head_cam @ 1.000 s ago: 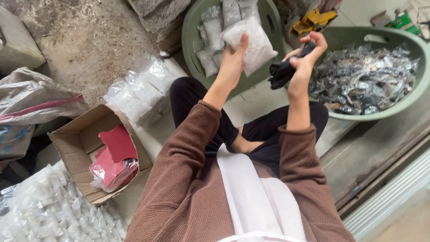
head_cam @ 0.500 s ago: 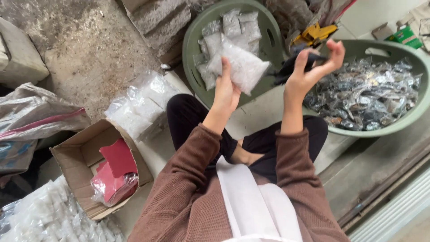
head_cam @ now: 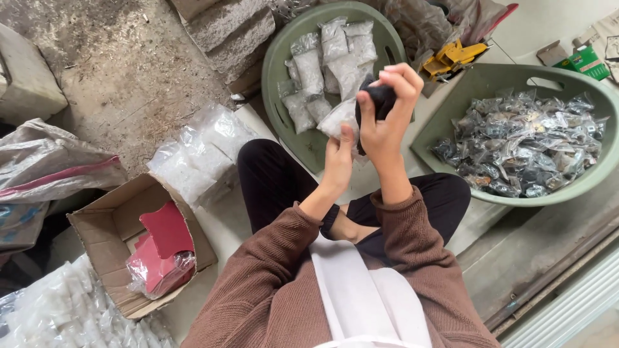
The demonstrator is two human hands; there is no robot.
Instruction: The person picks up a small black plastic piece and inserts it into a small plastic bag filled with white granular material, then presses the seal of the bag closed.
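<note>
Right hand [head_cam: 385,122] grips black bundle [head_cam: 380,98] directly above clear bag [head_cam: 338,119], pinched in left hand [head_cam: 340,161].

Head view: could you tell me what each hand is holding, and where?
Right hand grips a black object around its top; left hand holds a clear plastic bag by its lower end.

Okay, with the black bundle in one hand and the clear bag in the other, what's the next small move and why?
Probably slide the black bundle down into the clear bag. The right hand grips the bundle just above the bag, the left hand holds the bag up against it, and both hands already meet.
</note>
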